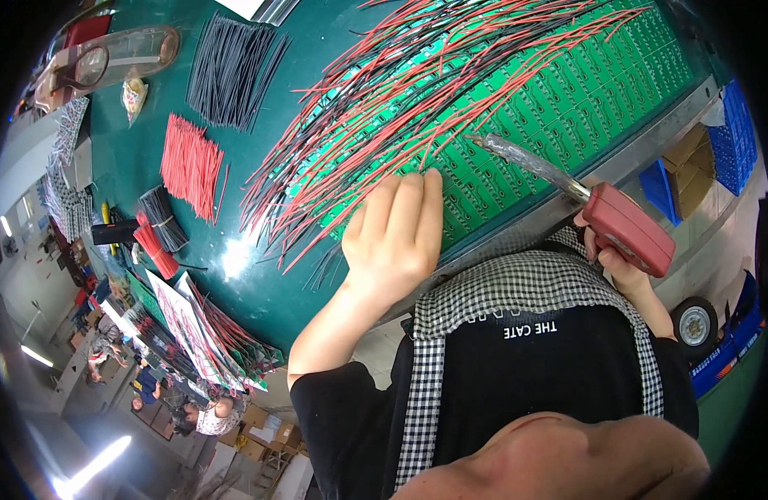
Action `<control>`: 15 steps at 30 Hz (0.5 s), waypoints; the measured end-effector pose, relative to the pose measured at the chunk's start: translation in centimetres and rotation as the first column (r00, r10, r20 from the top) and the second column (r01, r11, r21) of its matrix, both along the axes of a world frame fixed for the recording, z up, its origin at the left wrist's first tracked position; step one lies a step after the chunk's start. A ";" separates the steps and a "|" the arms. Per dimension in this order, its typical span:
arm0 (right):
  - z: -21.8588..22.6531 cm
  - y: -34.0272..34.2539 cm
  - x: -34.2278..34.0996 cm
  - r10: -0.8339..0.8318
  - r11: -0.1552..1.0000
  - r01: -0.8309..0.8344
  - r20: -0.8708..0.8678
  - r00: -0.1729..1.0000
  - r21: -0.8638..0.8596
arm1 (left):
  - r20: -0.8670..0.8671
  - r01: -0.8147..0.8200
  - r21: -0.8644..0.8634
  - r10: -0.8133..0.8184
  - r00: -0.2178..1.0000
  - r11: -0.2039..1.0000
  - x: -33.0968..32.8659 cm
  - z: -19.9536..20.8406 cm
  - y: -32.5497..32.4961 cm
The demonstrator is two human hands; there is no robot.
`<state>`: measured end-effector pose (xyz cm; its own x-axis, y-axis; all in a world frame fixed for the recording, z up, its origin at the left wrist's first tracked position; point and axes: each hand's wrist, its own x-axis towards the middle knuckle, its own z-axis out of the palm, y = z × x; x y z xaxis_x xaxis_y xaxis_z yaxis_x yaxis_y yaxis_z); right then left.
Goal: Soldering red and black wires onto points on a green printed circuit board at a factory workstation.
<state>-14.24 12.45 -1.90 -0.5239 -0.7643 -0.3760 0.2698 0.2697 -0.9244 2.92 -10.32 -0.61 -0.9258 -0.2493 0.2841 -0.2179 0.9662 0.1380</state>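
Many red and black wires lie across the far and left parts of the green circuit boards. My left hand has its fingers together at the wires' near side; whether they pinch one, I cannot tell. My right hand curls round a red soldering gun, its tip over the boards.

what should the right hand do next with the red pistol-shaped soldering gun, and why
I'd probably ease the metal tip of the red pistol-shaped soldering gun toward the left hand. The right hand grips the gun, its tip is near the left fingertips, and those sit beside thin red and black wires over green circuit boards. Tip contact is unclear.
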 end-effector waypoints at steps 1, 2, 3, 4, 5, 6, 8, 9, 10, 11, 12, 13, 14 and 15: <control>-0.1 -0.1 -0.1 -0.003 1.000 0.003 0.002 1.000 -0.001 | -0.052 0.039 -0.088 -0.044 0.998 0.995 0.2 0.0 0.0; -0.1 -0.2 -0.2 0.023 0.999 -0.023 0.037 0.999 -0.025 | -0.052 0.042 -0.089 -0.047 0.998 0.995 0.2 0.1 0.0; -0.2 -0.3 -0.3 0.050 0.998 -0.046 0.070 0.996 -0.049 | -0.102 0.082 -0.127 -0.095 0.990 0.989 -0.1 0.3 0.2; -0.3 -0.3 -0.3 0.051 0.998 -0.047 0.072 0.996 -0.049 | -0.147 0.115 -0.164 -0.139 0.979 0.980 -0.4 0.5 0.5; -0.4 -0.3 -0.3 0.060 0.997 -0.056 0.093 0.994 -0.055 | -0.158 0.138 -0.171 -0.166 0.973 0.975 -0.6 0.4 0.5; -0.5 -0.3 -0.3 0.070 0.996 -0.063 0.112 0.991 -0.061 | -0.157 0.139 -0.171 -0.166 0.973 0.975 -0.8 0.2 0.4; -0.3 -0.6 -0.3 0.070 0.996 -0.064 0.121 0.990 -0.054 | -0.058 0.094 -0.150 -0.104 0.993 0.984 -1.4 -0.4 0.0; -0.1 -0.8 -0.4 0.072 0.997 -0.066 0.128 0.989 -0.048 | -0.068 0.093 -0.133 -0.103 0.992 0.987 -1.4 -1.0 -0.5; -0.1 -0.8 -0.4 0.068 0.997 -0.063 0.127 0.990 -0.045 | -0.070 0.097 -0.131 -0.106 0.992 0.987 -1.4 -1.2 -0.6; -0.1 -0.8 -0.5 0.092 0.995 -0.086 0.112 0.989 -0.051 | -0.052 0.065 -0.128 -0.072 0.996 0.990 -1.4 -1.3 -0.7; -0.1 -0.8 -0.5 0.116 0.992 -0.111 0.098 0.988 -0.057 | -0.033 0.033 -0.126 -0.037 0.999 0.992 -1.5 -1.4 -0.7; -0.1 -0.8 -0.5 0.114 0.992 -0.109 0.098 0.989 -0.056 | -0.038 0.043 -0.100 -0.047 0.998 0.994 -1.6 -1.4 -0.8; -0.1 -0.8 -0.4 0.109 0.993 -0.103 0.116 0.987 -0.058 | -0.038 0.043 -0.099 -0.047 0.998 0.994 -1.6 -1.5 -0.8; 0.0 -0.8 -0.3 0.104 0.994 -0.097 0.136 0.985 -0.060 | -0.038 0.042 -0.077 -0.045 0.998 0.996 -1.6 -1.5 -0.8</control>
